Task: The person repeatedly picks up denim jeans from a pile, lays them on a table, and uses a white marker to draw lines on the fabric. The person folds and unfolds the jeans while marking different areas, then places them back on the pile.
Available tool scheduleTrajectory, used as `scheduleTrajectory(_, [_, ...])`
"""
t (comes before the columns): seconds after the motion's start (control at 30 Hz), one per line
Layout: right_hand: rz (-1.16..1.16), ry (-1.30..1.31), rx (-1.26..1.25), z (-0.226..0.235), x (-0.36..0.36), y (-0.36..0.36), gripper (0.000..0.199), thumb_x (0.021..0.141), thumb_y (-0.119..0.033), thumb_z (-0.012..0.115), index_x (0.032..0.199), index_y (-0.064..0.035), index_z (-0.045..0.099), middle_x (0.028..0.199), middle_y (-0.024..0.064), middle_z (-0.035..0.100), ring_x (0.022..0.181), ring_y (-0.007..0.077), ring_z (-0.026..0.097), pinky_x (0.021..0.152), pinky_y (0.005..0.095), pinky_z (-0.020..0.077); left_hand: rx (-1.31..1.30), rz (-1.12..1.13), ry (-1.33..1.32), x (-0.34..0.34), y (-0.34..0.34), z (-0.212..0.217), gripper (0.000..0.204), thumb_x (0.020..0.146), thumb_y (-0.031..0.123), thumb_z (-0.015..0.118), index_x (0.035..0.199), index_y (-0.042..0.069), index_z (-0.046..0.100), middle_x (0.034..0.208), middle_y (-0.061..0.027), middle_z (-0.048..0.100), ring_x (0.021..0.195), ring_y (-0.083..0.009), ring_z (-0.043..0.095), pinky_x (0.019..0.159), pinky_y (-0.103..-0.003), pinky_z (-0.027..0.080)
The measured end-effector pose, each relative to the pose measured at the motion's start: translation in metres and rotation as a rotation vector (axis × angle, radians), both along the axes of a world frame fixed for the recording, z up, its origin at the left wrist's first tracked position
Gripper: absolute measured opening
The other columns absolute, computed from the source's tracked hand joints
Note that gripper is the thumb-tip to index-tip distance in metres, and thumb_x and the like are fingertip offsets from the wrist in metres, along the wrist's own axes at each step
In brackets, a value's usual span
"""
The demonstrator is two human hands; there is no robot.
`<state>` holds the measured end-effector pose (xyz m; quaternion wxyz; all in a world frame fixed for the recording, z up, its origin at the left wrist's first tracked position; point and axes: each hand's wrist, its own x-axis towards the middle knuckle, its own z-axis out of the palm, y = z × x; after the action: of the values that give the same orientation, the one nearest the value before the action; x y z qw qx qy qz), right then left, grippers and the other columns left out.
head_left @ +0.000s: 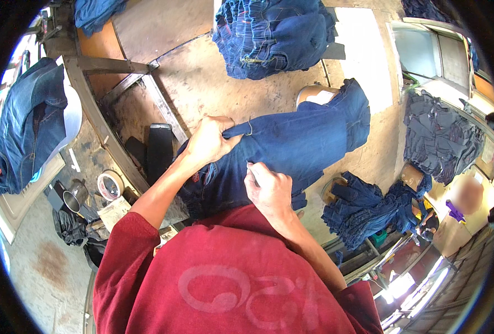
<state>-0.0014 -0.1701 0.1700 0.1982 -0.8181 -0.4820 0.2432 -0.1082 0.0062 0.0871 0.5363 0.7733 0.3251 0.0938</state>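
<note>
A pair of dark blue denim trousers [302,139] lies across the table in front of me, stretching from my lap to the far right. My left hand [210,139] is closed on the fabric, pinching up a folded edge of the trousers. A loose pale thread [250,128] sticks out beside that edge. My right hand [270,189] is closed just above the denim, nearer to me, with thumb and forefinger pressed together. Whatever it may hold is too small to make out.
A large denim stack [274,39] sits at the far side. Dark garments [441,133] are heaped at right, near another person and a denim bundle [352,209]. Wooden framing [113,142], a tape roll [110,185], a metal cup [75,196] and hanging denim [30,128] are at left.
</note>
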Motion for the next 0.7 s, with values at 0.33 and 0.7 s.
scheduleTrajectory(0.33, [-0.029, 0.029, 0.039, -0.001, 0.0025, 0.0025, 0.009, 0.091, -0.009, 0.078, 0.09, -0.008, 0.069, 0.064, 0.0135, 0.068, 0.055, 0.0328, 0.071, 0.049, 0.0432, 0.0533, -0.013, 0.006, 0.008, 0.0005, -0.0008, -0.0001, 0.016, 0.089, 0.011, 0.082, 0.086, -0.003, 0.075, 0.073, -0.0208, 0.064, 0.062, -0.0346, 0.063, 0.064, -0.042, 0.05])
scheduleTrajectory(0.7, [-0.036, 0.029, 0.047, -0.0016, 0.0039, -0.0007, 0.005, 0.092, -0.006, 0.076, 0.094, -0.0075, 0.071, 0.067, 0.0145, 0.07, 0.056, 0.0325, 0.071, 0.05, 0.0421, 0.0544, -0.042, 0.012, 0.033, 0.0015, -0.0003, 0.0028, 0.017, 0.088, 0.013, 0.083, 0.085, -0.002, 0.076, 0.075, -0.0196, 0.065, 0.062, -0.034, 0.063, 0.064, -0.043, 0.051])
